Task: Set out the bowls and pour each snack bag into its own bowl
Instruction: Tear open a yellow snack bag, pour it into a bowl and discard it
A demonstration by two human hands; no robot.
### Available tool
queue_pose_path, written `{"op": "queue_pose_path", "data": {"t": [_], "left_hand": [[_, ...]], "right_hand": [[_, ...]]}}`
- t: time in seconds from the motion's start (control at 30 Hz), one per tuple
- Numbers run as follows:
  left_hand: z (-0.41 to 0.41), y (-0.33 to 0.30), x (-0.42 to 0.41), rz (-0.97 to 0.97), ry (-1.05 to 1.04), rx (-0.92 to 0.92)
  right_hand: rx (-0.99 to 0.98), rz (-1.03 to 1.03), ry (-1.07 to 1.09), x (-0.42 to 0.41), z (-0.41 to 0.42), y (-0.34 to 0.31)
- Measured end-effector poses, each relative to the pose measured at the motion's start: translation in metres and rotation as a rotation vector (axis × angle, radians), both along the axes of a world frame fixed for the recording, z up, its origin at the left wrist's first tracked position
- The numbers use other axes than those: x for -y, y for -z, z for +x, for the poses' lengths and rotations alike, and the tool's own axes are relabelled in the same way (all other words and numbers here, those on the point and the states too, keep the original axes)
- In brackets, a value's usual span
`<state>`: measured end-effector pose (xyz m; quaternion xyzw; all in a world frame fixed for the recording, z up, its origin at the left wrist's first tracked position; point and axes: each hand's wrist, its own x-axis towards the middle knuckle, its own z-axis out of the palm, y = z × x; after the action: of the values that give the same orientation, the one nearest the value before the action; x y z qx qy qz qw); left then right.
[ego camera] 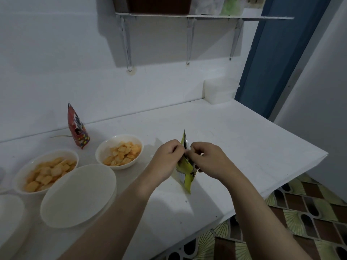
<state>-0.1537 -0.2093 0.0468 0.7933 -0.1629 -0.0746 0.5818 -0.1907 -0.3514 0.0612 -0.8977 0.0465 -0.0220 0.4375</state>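
A yellow-green snack bag hangs edge-on above the white table. My left hand pinches its top from the left and my right hand pinches it from the right, fingers curled. Two white bowls hold orange square crackers: one in the middle, another at the left. An empty white bowl sits in front of them. A red snack bag stands upright near the wall.
Part of another white dish shows at the left edge. A white plastic container stands in the back right corner. A wall shelf hangs overhead. The table's right edge drops to a patterned floor.
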Motion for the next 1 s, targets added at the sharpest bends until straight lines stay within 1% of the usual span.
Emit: {"op": "queue_pose_path", "data": {"t": [0.07, 0.13, 0.17, 0.23, 0.3, 0.37, 0.4, 0.5, 0.57, 0.6, 0.67, 0.73, 0.83, 0.93, 1.0], "left_hand": [[0.0, -0.001, -0.001, 0.001, -0.049, 0.032], [-0.001, -0.003, -0.002, -0.017, -0.108, 0.074], [-0.001, -0.005, -0.002, -0.013, -0.133, 0.103], [-0.004, -0.005, -0.002, -0.021, -0.17, 0.128], [-0.005, -0.002, -0.003, -0.082, -0.181, 0.084], [-0.002, 0.002, -0.002, -0.12, -0.198, -0.016], [0.001, 0.006, -0.001, -0.144, -0.22, -0.098], [0.018, 0.021, -0.002, -0.223, -0.284, -0.45], [0.024, 0.028, -0.006, -0.316, -0.235, -0.681], [0.026, 0.03, -0.008, -0.387, -0.197, -0.744], [0.029, 0.027, -0.01, -0.544, -0.194, -0.783], [0.034, 0.019, -0.013, -0.683, -0.213, -0.78], [0.042, 0.013, -0.027, -0.73, -0.249, -0.668], [0.043, 0.002, -0.046, -0.634, -0.436, -0.46], [0.042, -0.011, -0.061, -0.545, -0.517, -0.31]], "right_hand": [[0.075, -0.052, 0.089, 0.002, 0.001, -0.002], [0.139, -0.119, 0.226, 0.005, 0.003, -0.004], [0.159, -0.122, 0.278, 0.007, 0.004, -0.005], [0.192, -0.105, 0.321, 0.009, 0.004, -0.007], [0.24, -0.12, 0.315, 0.008, 0.002, -0.009], [0.302, -0.126, 0.297, 0.007, -0.002, -0.013], [0.335, -0.119, 0.287, 0.006, -0.004, -0.016], [0.409, -0.019, 0.231, 0.003, -0.009, -0.029], [0.447, 0.067, 0.179, -0.001, -0.015, -0.038], [0.458, 0.104, 0.152, -0.005, -0.018, -0.042], [0.468, 0.162, 0.1, -0.013, -0.022, -0.049], [0.475, 0.182, 0.073, -0.02, -0.025, -0.054], [0.499, 0.132, 0.051, -0.029, -0.027, -0.058], [0.538, 0.027, 0.068, -0.036, -0.024, -0.064], [0.548, 0.029, 0.067, -0.043, -0.02, -0.07]]}}
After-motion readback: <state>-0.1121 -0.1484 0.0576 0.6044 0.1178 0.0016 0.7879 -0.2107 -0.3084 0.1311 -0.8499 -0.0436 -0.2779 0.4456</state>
